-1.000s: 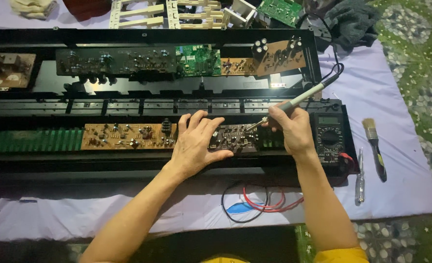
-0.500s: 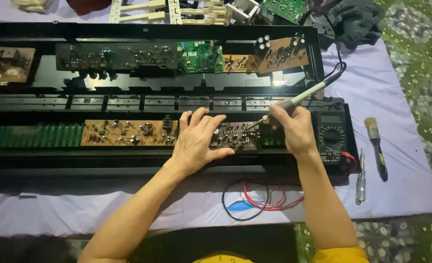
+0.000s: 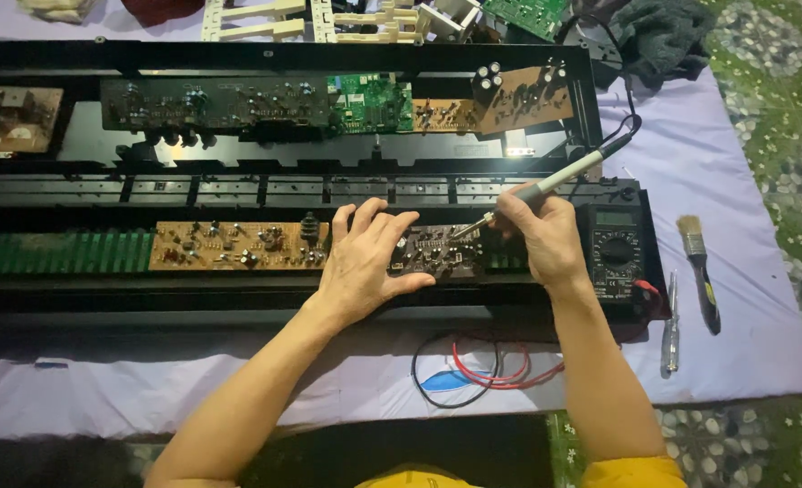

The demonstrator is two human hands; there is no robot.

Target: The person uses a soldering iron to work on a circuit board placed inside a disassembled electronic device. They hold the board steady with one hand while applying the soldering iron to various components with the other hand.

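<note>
Brown circuit board (image 3: 238, 246) beside left hand (image 3: 365, 262), multimeter (image 3: 614, 253) by right hand (image 3: 545, 237)

- The left hand (image 3: 365, 262) lies flat on the dark circuit board (image 3: 441, 253), covering its left end.
- The right hand (image 3: 545, 237) and soldering iron (image 3: 545, 188) block the board's right end.
- A multimeter (image 3: 614, 251) crowds just right of that.
- Open cloth (image 3: 735, 181) lies beyond, up to the paintbrush (image 3: 699, 271) and screwdriver (image 3: 671, 325).

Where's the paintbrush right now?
The paintbrush lies on the purple cloth at the far right, beside a screwdriver and right of the multimeter.
</note>
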